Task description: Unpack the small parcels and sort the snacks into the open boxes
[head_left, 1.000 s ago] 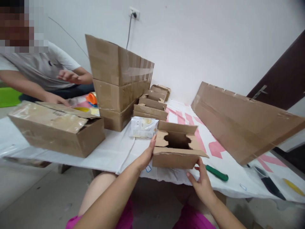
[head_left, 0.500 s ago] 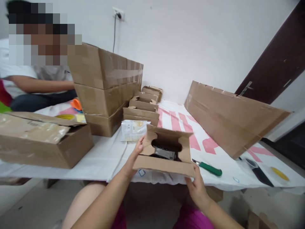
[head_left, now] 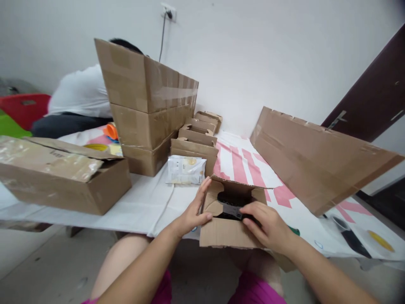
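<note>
In front of me an open cardboard box (head_left: 234, 234) sits at the table's near edge, its flaps folded outward. My left hand (head_left: 191, 213) grips the box's left side, the thumb over the side flap and the fingers along the outer wall. Inside the opening lies a black item with a grey label (head_left: 231, 210); its lower part is hidden. The fingers of my right hand (head_left: 268, 223) reach into the opening and close on the right end of this item. Behind my right wrist the green handle of a knife (head_left: 295, 231) shows in part.
Stacked taped boxes (head_left: 133, 122) stand at the left, with several open boxes (head_left: 194, 147) and a white packet (head_left: 186, 169) beside them. A closed box (head_left: 109, 192) lies near left. A large carton (head_left: 316, 158) stands right, tape rolls (head_left: 380, 240) nearby. A person (head_left: 82, 93) bends behind the stack.
My right hand has left the box's right side and moved into its opening, onto the black item. The box's near flap hangs lower. The other person has bent down behind the stack.
</note>
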{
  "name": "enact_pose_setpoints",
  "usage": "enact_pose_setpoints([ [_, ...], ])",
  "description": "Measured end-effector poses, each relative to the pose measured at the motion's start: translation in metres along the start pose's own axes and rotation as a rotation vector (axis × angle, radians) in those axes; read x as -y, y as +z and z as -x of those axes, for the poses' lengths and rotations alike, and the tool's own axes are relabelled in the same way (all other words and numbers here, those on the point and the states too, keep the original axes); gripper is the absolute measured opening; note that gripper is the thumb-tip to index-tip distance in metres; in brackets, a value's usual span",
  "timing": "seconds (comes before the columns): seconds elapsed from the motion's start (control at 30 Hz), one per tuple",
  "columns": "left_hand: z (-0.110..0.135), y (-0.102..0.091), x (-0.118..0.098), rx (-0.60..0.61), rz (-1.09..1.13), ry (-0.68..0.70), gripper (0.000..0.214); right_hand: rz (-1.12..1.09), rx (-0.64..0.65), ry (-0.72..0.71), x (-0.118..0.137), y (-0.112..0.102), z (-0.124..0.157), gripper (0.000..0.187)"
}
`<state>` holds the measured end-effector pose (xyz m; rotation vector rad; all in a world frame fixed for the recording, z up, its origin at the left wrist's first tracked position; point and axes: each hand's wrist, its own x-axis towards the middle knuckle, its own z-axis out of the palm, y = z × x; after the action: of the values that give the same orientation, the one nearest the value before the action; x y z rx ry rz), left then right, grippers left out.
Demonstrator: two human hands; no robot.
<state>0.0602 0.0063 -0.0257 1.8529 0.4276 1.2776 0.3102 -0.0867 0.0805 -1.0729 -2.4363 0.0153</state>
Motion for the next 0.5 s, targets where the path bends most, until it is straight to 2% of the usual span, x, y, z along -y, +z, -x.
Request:
enact_pose_setpoints([
  [0.1, 0.0, -0.003, -0.006, 0.065, -0.027, -0.039, 0.1, 0.059, 0.277, 0.203, -0.003, 0.007, -0.031, 0.026],
  [0.2, 0.0, -0.004, -0.006, 0.055, -0.01, -0.07, 0.109, 0.011, 0.519, 0.404, -0.011, 0.006, -0.055, 0.04],
  [0.27, 0.0, -0.004, -0.005, 0.045, 0.011, -0.104, 0.114, -0.003, 0.657, 0.476, -0.015, 0.004, -0.067, 0.048],
  [0.37, -0.001, -0.001, -0.003, 0.012, 0.05, -0.148, 0.118, 0.026, 0.76, 0.527, -0.021, 0.007, -0.079, 0.054],
  [0.5, -0.004, 0.002, 0.004, -0.053, 0.058, -0.144, 0.117, 0.034, 0.776, 0.566, -0.035, 0.023, -0.083, 0.047],
])
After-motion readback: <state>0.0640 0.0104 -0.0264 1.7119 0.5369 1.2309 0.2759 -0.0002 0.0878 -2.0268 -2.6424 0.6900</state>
